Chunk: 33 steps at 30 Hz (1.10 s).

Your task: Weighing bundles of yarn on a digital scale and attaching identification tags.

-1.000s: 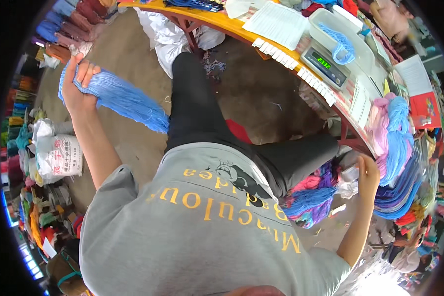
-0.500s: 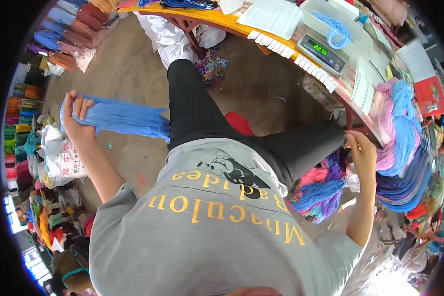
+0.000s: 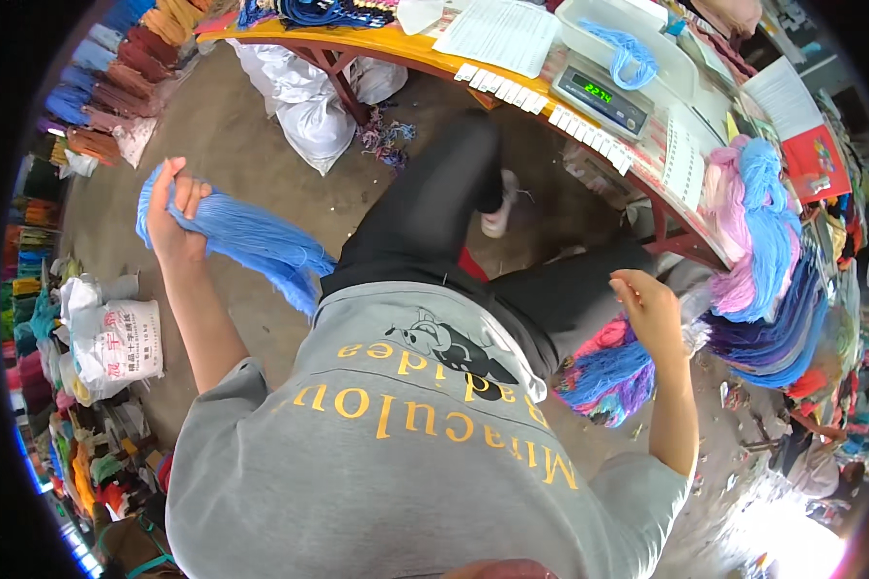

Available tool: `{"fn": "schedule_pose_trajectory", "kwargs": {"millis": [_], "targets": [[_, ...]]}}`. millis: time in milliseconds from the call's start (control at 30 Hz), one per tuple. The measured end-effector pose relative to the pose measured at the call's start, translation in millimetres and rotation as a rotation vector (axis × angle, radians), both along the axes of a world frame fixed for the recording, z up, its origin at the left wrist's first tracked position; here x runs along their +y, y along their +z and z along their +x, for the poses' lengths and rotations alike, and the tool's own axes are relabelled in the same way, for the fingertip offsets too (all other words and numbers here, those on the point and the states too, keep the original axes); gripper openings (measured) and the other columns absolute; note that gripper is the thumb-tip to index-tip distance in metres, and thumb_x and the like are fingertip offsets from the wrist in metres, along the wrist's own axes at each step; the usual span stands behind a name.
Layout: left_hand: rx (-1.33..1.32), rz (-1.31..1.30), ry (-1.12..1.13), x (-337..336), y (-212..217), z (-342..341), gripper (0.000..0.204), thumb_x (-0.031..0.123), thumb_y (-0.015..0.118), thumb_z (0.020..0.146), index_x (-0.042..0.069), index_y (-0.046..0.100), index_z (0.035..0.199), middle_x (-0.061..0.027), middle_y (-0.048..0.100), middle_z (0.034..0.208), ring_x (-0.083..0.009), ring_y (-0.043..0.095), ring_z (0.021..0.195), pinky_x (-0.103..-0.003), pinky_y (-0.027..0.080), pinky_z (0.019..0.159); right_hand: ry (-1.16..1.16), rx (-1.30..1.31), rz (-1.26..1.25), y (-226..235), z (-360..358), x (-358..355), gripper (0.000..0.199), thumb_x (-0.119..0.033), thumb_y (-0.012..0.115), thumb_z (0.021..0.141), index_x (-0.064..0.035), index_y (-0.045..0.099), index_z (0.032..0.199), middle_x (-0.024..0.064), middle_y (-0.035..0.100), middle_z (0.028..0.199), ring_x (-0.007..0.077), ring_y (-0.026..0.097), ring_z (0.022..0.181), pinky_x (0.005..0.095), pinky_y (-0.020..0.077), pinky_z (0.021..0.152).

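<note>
My left hand (image 3: 176,214) is wrapped round a skein of blue yarn (image 3: 256,236), out to the left. The skein's loop end sticks out past the fingers, and its loose strands trail toward my hip. Above my right knee is my right hand (image 3: 649,307), its fingers curled and drawn together. Whether a thin thread lies between them is too small to tell. Below that hand shows a bundle of pink, blue and purple yarn (image 3: 608,376), partly behind my leg. Pink and light blue skeins (image 3: 765,232) hang at the table's right end.
A yellow-edged table (image 3: 410,50) curves across the front, bearing a digital scale (image 3: 603,99), a clear plastic tub (image 3: 681,72) with a light blue skein (image 3: 632,58), and paper sheets (image 3: 497,37). White sacks (image 3: 309,116) lie beneath it. A white printed bag (image 3: 116,338) stands at left near stacked yarn (image 3: 116,68).
The blue skein now slants downward from my left hand, which has shifted slightly right. My right hand has come inward and lower. My left leg has swung right, uncovering the sacks and a shoe.
</note>
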State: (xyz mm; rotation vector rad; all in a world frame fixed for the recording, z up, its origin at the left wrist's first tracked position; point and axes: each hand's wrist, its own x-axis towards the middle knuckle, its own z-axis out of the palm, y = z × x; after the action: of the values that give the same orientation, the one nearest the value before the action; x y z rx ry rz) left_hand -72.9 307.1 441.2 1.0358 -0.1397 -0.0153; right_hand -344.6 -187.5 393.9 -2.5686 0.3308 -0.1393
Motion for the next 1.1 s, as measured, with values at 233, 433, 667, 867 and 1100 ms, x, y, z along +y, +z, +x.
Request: {"fn": "schedule_pose_trajectory", "kwargs": {"millis": [233,433,667,867,1100], "targets": [[0.042,-0.005,0.011,-5,-11,23,0.020,0.019,0.048,0.092,0.004,0.060,0.087,0.0039,0.031,0.047,-0.0069,0.029,0.040,-0.026,0.039,0.060,0.176,0.027,-0.147,-1,40,31,0.015,-0.020,0.060,0.083,-0.0071,0.063,0.090,0.0100,0.064,0.086,0.0318,0.061,0.074,0.0395,0.0480,0.064],[0.015,0.000,-0.070,-47,-4,24,0.019,0.019,0.049,0.091,0.003,0.059,0.087,0.0037,0.032,0.047,-0.0071,0.030,0.041,-0.025,0.038,0.058,0.042,0.116,-0.156,-34,-2,4,0.018,-0.024,0.058,0.085,-0.0074,0.063,0.091,0.0111,0.065,0.088,0.0321,0.062,0.078,0.0399,0.0487,0.066],[-0.059,-0.367,-0.386,-80,21,31,0.047,0.018,0.044,0.094,-0.001,0.031,0.135,-0.0042,0.047,0.073,-0.0071,0.035,0.051,-0.021,0.038,0.056,-0.185,0.239,-0.051,-62,-63,-23,0.022,-0.026,0.058,0.085,-0.0092,0.064,0.099,0.0139,0.065,0.081,0.0316,0.063,0.075,0.0378,0.0481,0.067],[-0.009,-0.472,-0.577,-127,7,22,0.050,0.020,0.053,0.089,-0.002,0.034,0.130,-0.0116,0.050,0.111,-0.0117,0.047,0.071,-0.028,0.045,0.069,-0.189,-0.083,0.434,-34,51,-18,0.019,-0.013,0.056,0.088,-0.0002,0.061,0.101,0.0088,0.066,0.085,0.0136,0.064,0.072,0.0248,0.0493,0.067],[0.011,0.078,-0.828,-247,-58,-18,0.040,0.024,0.043,0.095,-0.003,0.049,0.123,-0.0111,0.048,0.127,-0.0187,0.045,0.116,-0.032,0.032,0.100,0.273,-0.251,0.848,-1,180,97,0.011,-0.002,0.057,0.083,0.0028,0.060,0.093,0.0081,0.059,0.085,0.0142,0.059,0.070,0.0256,0.0473,0.063]]}}
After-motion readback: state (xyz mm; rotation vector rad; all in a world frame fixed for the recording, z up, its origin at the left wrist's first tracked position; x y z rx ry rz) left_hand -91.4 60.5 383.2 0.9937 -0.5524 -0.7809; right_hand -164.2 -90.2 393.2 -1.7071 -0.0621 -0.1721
